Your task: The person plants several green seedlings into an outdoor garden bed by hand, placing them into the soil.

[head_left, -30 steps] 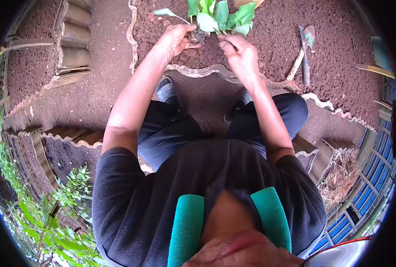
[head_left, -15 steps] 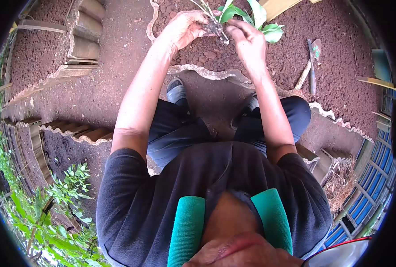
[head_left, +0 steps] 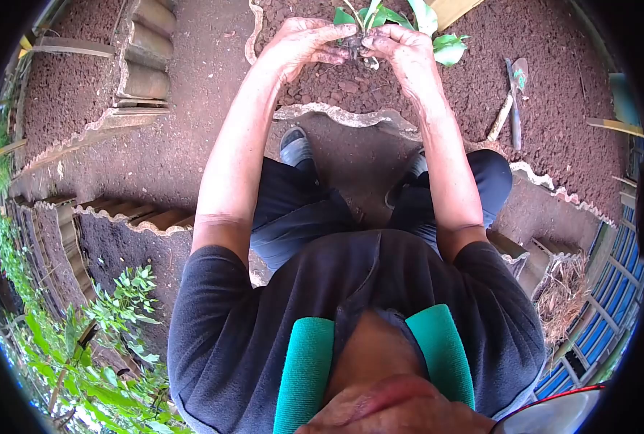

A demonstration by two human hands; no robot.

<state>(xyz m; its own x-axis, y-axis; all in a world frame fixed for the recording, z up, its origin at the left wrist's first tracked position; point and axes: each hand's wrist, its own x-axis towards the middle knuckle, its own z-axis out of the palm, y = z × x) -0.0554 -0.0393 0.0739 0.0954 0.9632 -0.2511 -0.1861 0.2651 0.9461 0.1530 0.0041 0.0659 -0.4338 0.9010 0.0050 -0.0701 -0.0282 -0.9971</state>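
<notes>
- The bed of brown soil (head_left: pixel 474 94) lies in front of the person, and the two hands are over its near part.
- The corrugated edging (head_left: pixel 344 116) closes the near side of this bed; it has a wavy shape and runs between the hands and the feet.
- The leafy plant (head_left: pixel 448 49) is at the top of the view, partly cut off by it; its leaves spread beyond the right hand, and some pale stems rise between the two hands.
- The left hand (head_left: pixel 347 43) has its fingers and thumb bent around the dark root clump (head_left: pixel 355 48), and pinches it from the left side.
- The right hand (head_left: pixel 375 42) pinches at the other side of the clump, with thumb and fingers closed together.
- The trowel (head_left: pixel 520 72) lies on the soil, well to the right of the hands.
- The narrow tool (head_left: pixel 516 130) lies across it, touching.
</notes>
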